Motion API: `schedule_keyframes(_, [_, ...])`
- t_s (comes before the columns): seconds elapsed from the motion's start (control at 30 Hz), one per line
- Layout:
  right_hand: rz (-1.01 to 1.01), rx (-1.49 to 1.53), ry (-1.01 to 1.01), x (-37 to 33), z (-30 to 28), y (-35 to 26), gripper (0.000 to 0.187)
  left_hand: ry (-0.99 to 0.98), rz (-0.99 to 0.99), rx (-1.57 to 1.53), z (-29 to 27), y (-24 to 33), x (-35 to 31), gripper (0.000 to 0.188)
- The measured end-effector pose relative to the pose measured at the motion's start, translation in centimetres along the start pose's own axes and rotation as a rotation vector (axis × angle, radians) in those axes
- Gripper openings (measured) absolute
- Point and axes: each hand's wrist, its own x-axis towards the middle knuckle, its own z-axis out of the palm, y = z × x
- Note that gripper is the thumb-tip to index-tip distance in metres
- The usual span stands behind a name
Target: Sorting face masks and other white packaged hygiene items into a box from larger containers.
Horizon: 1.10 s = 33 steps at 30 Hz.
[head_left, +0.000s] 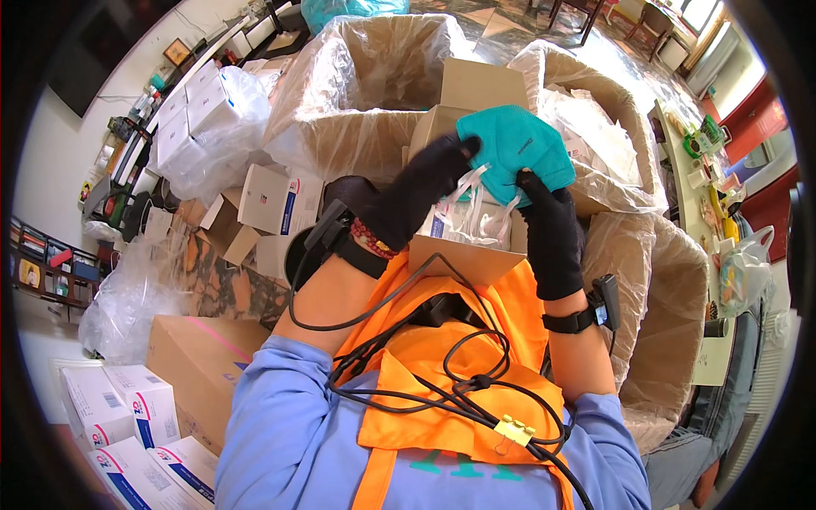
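A teal folded face mask (525,146) is held up in front of me between both black-gloved hands. My left hand (415,191) pinches its left edge, with the thumb on the near face. At its lower right edge, my right hand (551,240) grips it with the thumb in front; the other fingers are mostly hidden behind. White ear loops (470,189) dangle below the mask. Directly under them stands an open small carton (466,257) with its flaps spread, and white straps show inside it.
Large cardboard boxes lined with clear plastic (340,140) stand ahead and to the right, one holding white packets (595,136). White cartons (136,404) are stacked at lower left beside a brown box (204,365). Black cables (476,382) hang across my orange apron (399,416).
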Motion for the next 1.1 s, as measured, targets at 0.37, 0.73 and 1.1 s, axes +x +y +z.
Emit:
schedule_keyframes(0.37, [0.01, 0.187, -0.101, -0.5, -0.3, 1.6, 0.029, -0.203, 0.134, 0.51, 1.8, -3.1, -1.5, 0.027])
schedule_keyframes(0.73, [-0.283, -0.534, -0.067, -5.1, 3.1, -2.6, 0.033, 0.104, -0.308, -0.539, 1.6, 0.6, -2.7, 0.019])
schedule_keyframes(1.1, [-0.188, -0.296, -0.03, -8.7, 1.1, 0.9, 0.017, 0.004, -0.322, -0.62, -0.1, -2.6, -0.1, 0.03])
